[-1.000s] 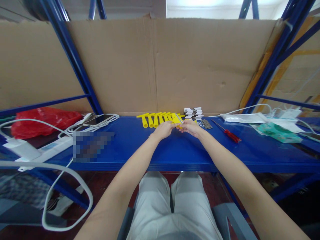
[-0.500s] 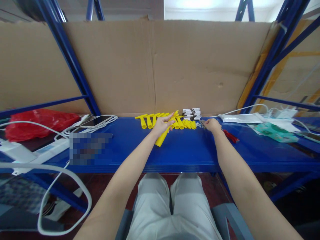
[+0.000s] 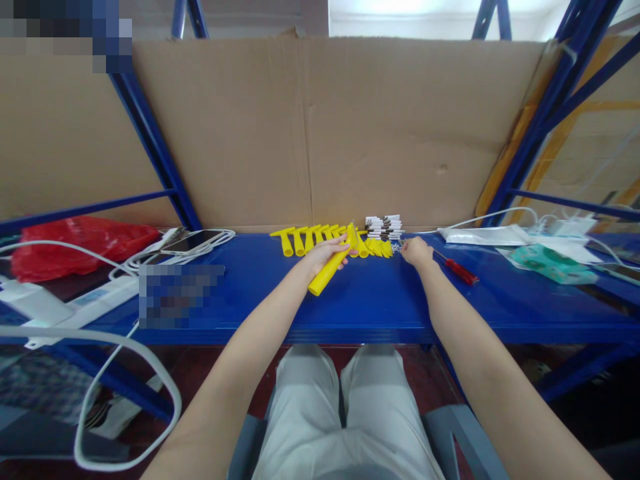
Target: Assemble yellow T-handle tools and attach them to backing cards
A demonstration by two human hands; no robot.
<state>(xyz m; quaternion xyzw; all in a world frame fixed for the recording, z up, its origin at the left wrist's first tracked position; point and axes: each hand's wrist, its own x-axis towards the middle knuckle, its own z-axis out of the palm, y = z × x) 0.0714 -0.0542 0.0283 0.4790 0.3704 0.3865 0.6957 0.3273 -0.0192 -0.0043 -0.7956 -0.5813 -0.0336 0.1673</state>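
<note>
– Yellow plastic for the T-shaped scraper handle (image 3: 327, 275) in mid-air over the blue surface (image 3: 370, 303), between far and front edges, near the middle of its length. How far along?

– Partway through this one piece, at a guess. Held in left hand (image 3: 321, 254), with fingers closed around the shaft, head toward the far edge, round butt toward the front edge.

– And right hand (image 3: 417, 252)?

– Down near the far edge, beside small pale bits (image 3: 397, 247), perhaps screws. Fingers drawn together; impossible to tell whether around anything.

– Done so far?

– Hard to judge. Along the far edge, mostly left of the held piece, a row of yellow T-shaped handles (image 3: 309, 243); finished or not, cannot tell.

– Left to use?

– Apparently plenty: loose yellow plates (image 3: 381, 249) in an overlapping cluster between left hand and right, with a white-and-dark stack (image 3: 384, 228) behind them. Farther toward the surface's right end, a red-handled screwdriver (image 3: 463, 273), out of either hand.

– Different from half a second ago?

– Yes: leftward shift of right hand toward the pale bits. Screwdriver shaft now in view, not behind that hand. Less outstretched fingers on left hand, and more of the held head on show.
</note>
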